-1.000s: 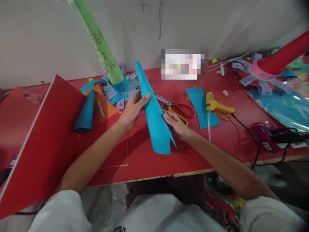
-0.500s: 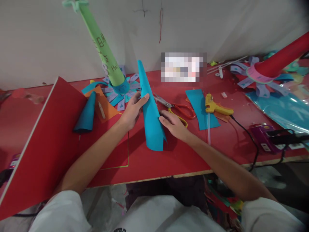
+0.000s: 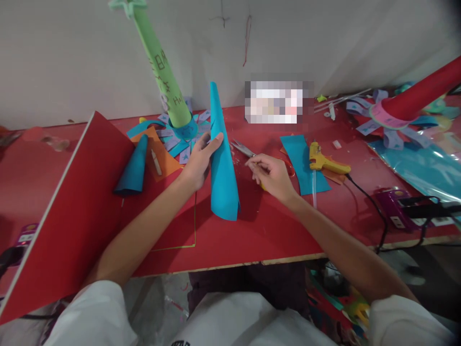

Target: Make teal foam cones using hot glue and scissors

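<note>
My left hand (image 3: pixel 201 161) grips a rolled cone of bright blue paper (image 3: pixel 223 185), thumb on its front and fingers behind. The cone stands nearly upright, narrow end up, with a loose edge at its lower right. My right hand (image 3: pixel 272 175) is apart from the cone, its fingers loosely bent and nothing visible in them. It hovers over the scissors (image 3: pixel 245 150), hiding much of the red and yellow handles; whether it touches them I cannot tell. Left of my left hand stands a smaller blue paper cone (image 3: pixel 133 168), beside an orange paper piece (image 3: pixel 163 166).
A yellow glue gun (image 3: pixel 329 163) lies on a blue paper piece (image 3: pixel 298 182), its cord running right to a purple power strip (image 3: pixel 394 206). A green paper tube (image 3: pixel 162 72) stands behind. A red board (image 3: pixel 68 216) leans at the left. The red table's front edge (image 3: pixel 230 268) is near me.
My right hand has let go of the cone's right side and moved right, over the scissors' handles. The cone has turned slightly in my left hand. The view has shifted a little.
</note>
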### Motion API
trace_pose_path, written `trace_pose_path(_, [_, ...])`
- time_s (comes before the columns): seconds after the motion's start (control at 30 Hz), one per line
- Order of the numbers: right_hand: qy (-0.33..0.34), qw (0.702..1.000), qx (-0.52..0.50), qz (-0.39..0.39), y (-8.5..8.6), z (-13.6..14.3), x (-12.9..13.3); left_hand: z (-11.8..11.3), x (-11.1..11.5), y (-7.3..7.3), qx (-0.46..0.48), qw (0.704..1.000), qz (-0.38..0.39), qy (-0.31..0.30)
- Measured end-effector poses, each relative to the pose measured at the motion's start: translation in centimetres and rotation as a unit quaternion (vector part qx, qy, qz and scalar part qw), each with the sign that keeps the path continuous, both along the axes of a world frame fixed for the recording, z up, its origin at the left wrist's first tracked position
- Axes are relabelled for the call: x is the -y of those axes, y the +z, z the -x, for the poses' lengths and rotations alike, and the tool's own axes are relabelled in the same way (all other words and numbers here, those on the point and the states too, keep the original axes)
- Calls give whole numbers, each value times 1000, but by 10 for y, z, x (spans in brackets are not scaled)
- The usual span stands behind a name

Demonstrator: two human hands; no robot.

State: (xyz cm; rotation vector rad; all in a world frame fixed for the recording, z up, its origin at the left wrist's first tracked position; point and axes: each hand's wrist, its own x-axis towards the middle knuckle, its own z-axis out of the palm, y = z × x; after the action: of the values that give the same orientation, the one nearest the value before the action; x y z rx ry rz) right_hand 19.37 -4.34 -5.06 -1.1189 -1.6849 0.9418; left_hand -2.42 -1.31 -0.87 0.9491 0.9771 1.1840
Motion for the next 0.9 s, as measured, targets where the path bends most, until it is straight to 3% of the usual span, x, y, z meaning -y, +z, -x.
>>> trace_pose_path(0.23, [43, 991, 110, -61, 11, -15, -7, 2, -1, 0, 4, 1000, -1, 0])
trace_pose_path(0.4, [23, 984, 164, -59, 15, -28, -16, 2, -1, -2, 8, 1000, 1, 2])
trace_pose_path(0.5, [40, 994, 95, -44, 13, -23, -18, -2, 1, -7, -5, 1000, 1, 14])
trace_pose_path(0.6, [80, 996, -15, 27, 5, -5, -12, -8, 5, -10, 2, 1000, -7, 26])
trace_pose_path(0.73, [162, 957, -166, 175, -7, 24, 7, -19, 14, -11, 20, 999, -10, 42])
trace_pose_path(0.9, [161, 932, -205, 252, -11, 36, 24, -24, 23, -9, 30, 999, 4, 30])
